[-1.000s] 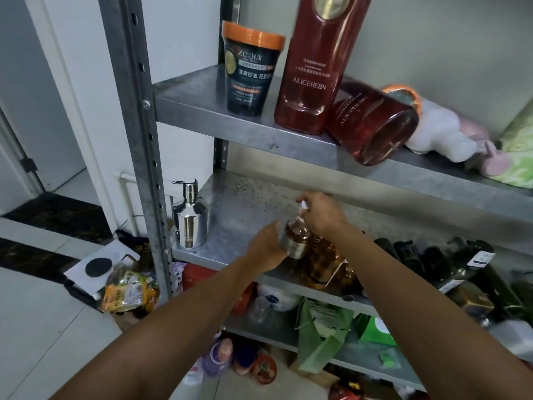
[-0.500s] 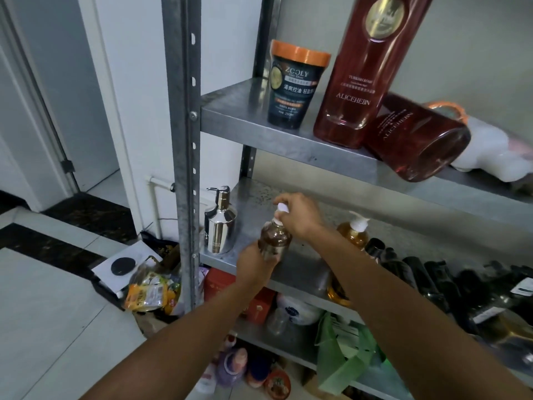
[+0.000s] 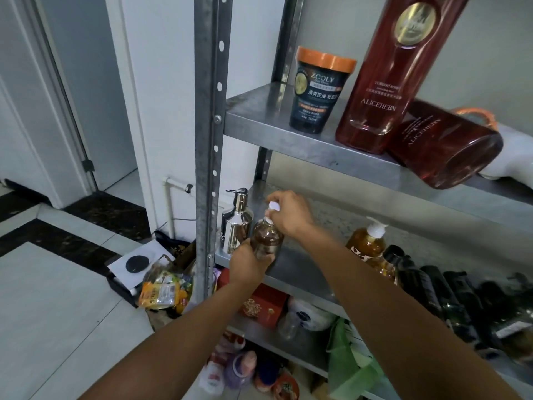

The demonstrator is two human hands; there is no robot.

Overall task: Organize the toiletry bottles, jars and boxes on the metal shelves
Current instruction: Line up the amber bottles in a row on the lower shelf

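The person stands close to the metal rack (image 3: 206,140), both arms reaching to its middle shelf (image 3: 291,272). The left grip (image 3: 249,262) is curled round the base of a small amber bottle (image 3: 266,239), and the right grip (image 3: 291,213) is closed from above on its white pump head (image 3: 274,207), fingers pinched around it. The bottle is upright over the front left corner of the middle shelf. Its bottom is hidden by the fingers, so I cannot tell whether it rests on the metal. Just beside it, to the left, stands a chrome pump dispenser (image 3: 235,226), almost touching it.

Further right on the same shelf stands a larger amber pump bottle (image 3: 367,241), and beyond it a row of dark bottles (image 3: 432,293) lies on its side.

On the upper shelf (image 3: 259,122) a black jar with an orange lid (image 3: 320,90) stands upright near a tall red bottle (image 3: 386,76). A second red bottle (image 3: 444,145) lies tipped over against the tall one's right side, its base jutting past the shelf's front edge.

Below the middle shelf I can see a red box (image 3: 265,304), a white tub (image 3: 313,313) next to it and a green bag (image 3: 346,356). A pile of snack packets (image 3: 163,290) sits on the tiled floor by the rack's front post.
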